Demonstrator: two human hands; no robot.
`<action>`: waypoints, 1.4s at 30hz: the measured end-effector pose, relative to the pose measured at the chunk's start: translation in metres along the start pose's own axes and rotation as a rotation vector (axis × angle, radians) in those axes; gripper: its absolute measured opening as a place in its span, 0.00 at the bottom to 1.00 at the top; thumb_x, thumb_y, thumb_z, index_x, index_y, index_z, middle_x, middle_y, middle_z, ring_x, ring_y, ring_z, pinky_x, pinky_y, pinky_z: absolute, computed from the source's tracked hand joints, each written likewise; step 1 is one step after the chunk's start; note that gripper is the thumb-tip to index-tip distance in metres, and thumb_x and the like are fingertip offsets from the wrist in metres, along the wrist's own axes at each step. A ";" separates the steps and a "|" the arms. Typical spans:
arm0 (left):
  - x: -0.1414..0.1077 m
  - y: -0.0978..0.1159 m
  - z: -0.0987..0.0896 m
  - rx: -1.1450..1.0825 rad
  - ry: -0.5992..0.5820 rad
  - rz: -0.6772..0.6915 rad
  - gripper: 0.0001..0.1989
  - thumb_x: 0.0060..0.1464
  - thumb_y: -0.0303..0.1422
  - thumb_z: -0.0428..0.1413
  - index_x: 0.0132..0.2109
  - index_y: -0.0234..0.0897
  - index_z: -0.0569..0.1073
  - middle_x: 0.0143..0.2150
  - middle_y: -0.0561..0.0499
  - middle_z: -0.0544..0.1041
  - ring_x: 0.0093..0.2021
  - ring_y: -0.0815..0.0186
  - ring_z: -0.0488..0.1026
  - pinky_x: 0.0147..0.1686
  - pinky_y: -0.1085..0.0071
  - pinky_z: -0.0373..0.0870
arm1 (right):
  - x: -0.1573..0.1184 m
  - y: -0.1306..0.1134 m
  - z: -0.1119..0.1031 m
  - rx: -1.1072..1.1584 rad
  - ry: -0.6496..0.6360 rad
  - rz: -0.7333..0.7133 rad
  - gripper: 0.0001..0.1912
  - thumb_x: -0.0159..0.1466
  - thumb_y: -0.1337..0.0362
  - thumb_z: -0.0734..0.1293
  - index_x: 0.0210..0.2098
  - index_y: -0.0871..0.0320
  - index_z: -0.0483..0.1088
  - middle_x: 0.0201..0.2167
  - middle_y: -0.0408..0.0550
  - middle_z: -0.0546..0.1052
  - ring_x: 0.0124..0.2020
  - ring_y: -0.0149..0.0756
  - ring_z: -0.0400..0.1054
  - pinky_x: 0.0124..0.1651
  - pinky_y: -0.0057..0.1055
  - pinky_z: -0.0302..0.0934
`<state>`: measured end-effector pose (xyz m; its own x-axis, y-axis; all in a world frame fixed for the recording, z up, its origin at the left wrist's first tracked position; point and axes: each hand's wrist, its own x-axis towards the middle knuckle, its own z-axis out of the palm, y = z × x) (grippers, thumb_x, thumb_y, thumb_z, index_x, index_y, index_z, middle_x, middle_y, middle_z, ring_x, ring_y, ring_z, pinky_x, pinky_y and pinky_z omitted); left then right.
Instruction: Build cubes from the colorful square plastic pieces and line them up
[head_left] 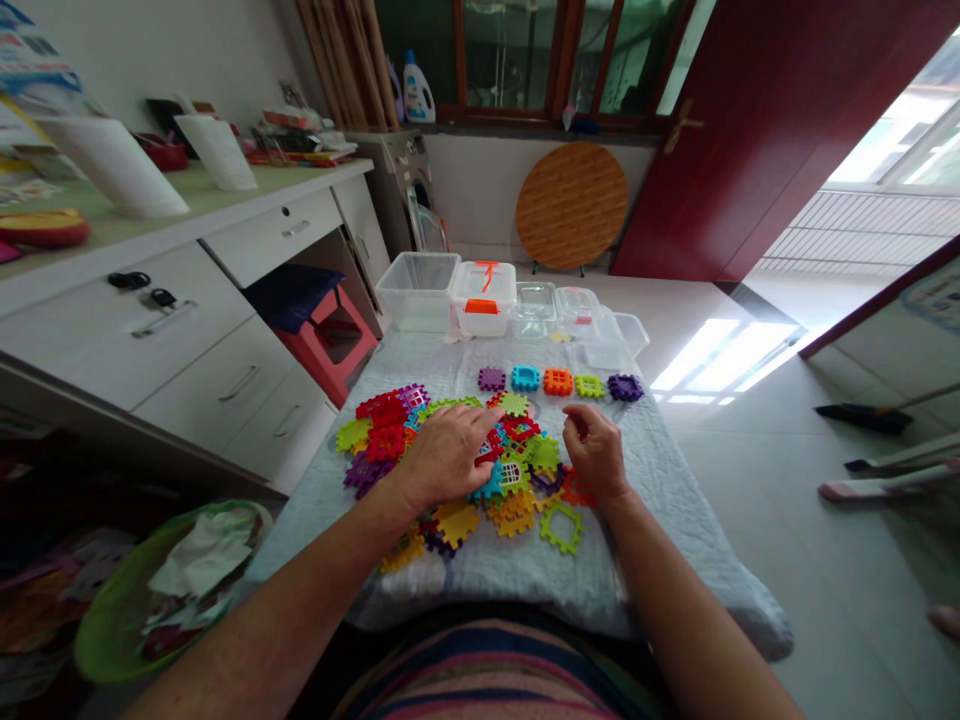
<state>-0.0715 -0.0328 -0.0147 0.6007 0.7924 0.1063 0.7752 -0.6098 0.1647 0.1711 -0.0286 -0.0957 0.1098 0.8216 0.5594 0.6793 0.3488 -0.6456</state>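
Note:
Colourful interlocking plastic pieces lie in a loose pile on the cloth-covered table, among them a red piece (385, 442), a yellow piece (456, 523) and a green frame piece (561, 527). My left hand (450, 450) rests over the middle of the pile, palm down, fingers apart. At the pile's right edge is my right hand (595, 448), its fingers curled together; whether something small is between them is hidden. Beyond the hands, several small square blocks stand in a row, from a purple block (492, 379) through an orange block (558, 381) to a dark purple block (625, 387).
At the table's far edge stand an open clear bin (420, 290), a lidded box with orange latches (484, 300) and smaller clear containers (535, 303). A red stool (330, 330) and a drawer cabinet (195, 350) are on the left, with a green basket (112, 620) below.

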 end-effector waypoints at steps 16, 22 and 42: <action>0.022 -0.032 -0.025 -0.012 0.093 -0.005 0.40 0.44 0.35 0.59 0.64 0.36 0.59 0.46 0.44 0.76 0.46 0.53 0.72 0.53 0.56 0.62 | 0.006 0.026 0.001 0.009 0.067 0.199 0.11 0.58 0.63 0.62 0.35 0.59 0.74 0.25 0.44 0.74 0.24 0.34 0.65 0.33 0.31 0.62; 0.071 -0.089 -0.019 0.068 0.007 -0.085 0.43 0.40 0.37 0.60 0.65 0.35 0.58 0.45 0.44 0.78 0.46 0.52 0.74 0.54 0.57 0.60 | 0.006 0.028 0.000 0.005 0.063 0.214 0.11 0.58 0.63 0.62 0.35 0.59 0.74 0.24 0.44 0.75 0.23 0.33 0.65 0.33 0.31 0.62; 0.108 -0.138 0.031 -0.039 -0.256 -0.179 0.42 0.38 0.32 0.63 0.63 0.36 0.63 0.52 0.41 0.77 0.52 0.55 0.75 0.51 0.65 0.69 | 0.005 0.027 0.000 -0.017 0.042 0.183 0.10 0.58 0.63 0.61 0.34 0.58 0.74 0.24 0.44 0.74 0.23 0.33 0.65 0.31 0.30 0.61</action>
<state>-0.1077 0.1370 -0.0562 0.4889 0.8542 -0.1769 0.8679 -0.4560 0.1970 0.1894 -0.0148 -0.1100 0.2627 0.8507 0.4553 0.6574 0.1876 -0.7298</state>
